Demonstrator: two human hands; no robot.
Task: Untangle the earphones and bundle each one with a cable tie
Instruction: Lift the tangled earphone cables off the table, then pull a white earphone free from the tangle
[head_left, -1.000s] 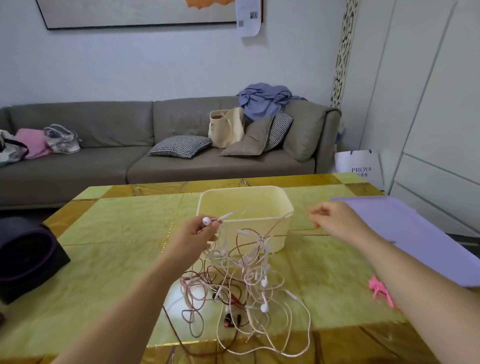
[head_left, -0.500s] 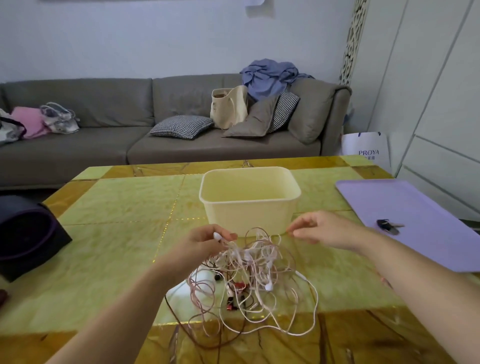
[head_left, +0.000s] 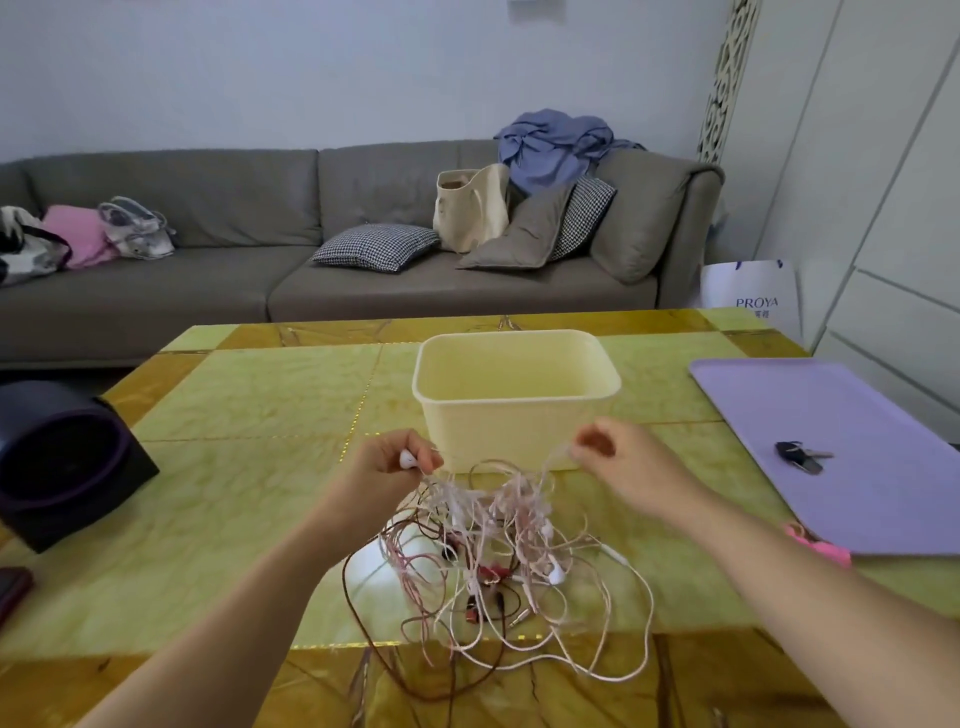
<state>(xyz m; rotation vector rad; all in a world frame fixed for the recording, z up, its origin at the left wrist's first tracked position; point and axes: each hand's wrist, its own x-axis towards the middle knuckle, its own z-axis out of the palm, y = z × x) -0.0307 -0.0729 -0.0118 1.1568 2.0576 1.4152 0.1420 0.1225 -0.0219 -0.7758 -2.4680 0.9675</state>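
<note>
One earphone tangle (head_left: 488, 525), lower centre, hangs between two raised hands: left hand (head_left: 387, 470) grips a white earbud (head_left: 407, 459), right hand (head_left: 621, 465) pinches the tangle's top.

"PROYA" on white paper bag (head_left: 748, 291); smaller print below unreadable.

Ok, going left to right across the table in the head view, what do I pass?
Black box → left hand → right hand → keys. Both hands grip the earphones, which span the middle, as does the tub.
</note>
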